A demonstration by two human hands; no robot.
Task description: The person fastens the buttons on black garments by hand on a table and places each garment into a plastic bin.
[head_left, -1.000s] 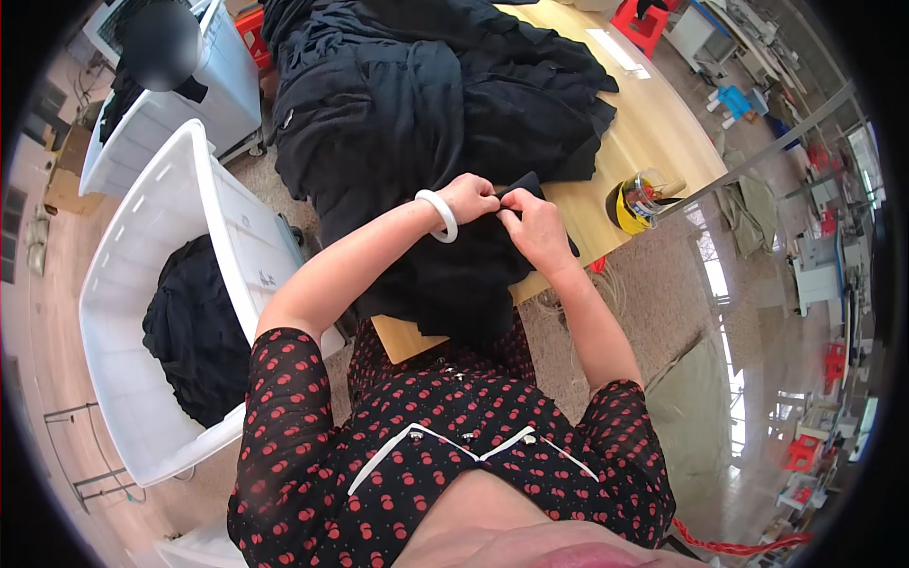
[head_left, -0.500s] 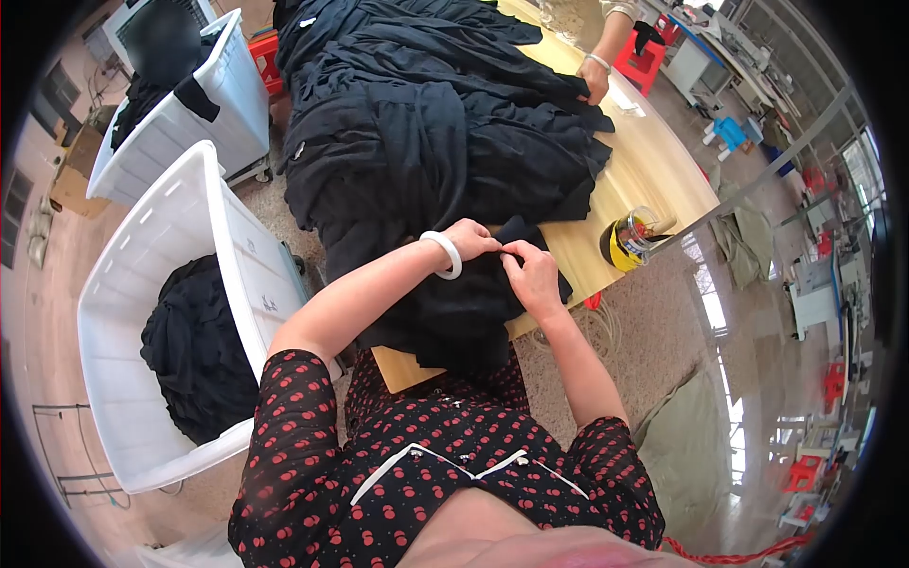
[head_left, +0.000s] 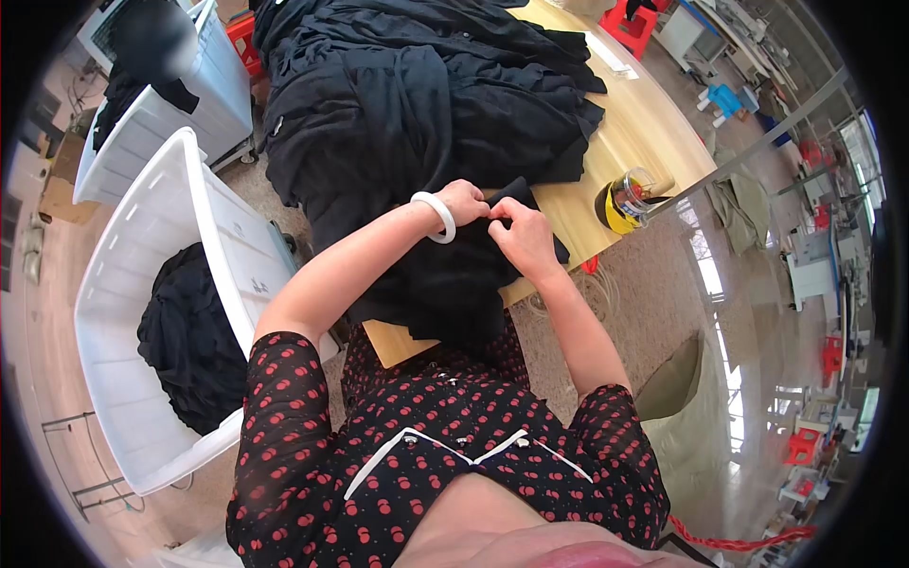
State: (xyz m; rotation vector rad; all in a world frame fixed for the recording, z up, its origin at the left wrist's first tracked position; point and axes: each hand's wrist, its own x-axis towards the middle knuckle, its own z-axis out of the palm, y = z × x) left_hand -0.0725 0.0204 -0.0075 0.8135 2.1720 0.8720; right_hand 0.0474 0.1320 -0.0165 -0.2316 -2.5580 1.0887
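Observation:
A large heap of black garments (head_left: 426, 104) covers much of the wooden table (head_left: 653, 133) in front of me. My left hand (head_left: 464, 201), with a white bangle at the wrist, is closed on the black cloth (head_left: 445, 284) at the table's near end. Close beside it, my right hand (head_left: 523, 237) pinches the same cloth with thumb and forefinger. The fingertips of both hands nearly meet. A corner of the cloth stands up just behind them. What lies exactly between the fingertips is too small to make out.
A clear jar with a yellow-and-black band (head_left: 622, 202) stands at the table's right edge. At left, a white bin (head_left: 208, 256) holds black cloth (head_left: 189, 336); another bin (head_left: 142, 133) stands behind it. A red stool (head_left: 630, 28) is at the back right.
A co-worker's hand, seen at the heap's far right half a second ago, is out of view now. The camera view has shifted slightly. My hands stay close together on the cloth.

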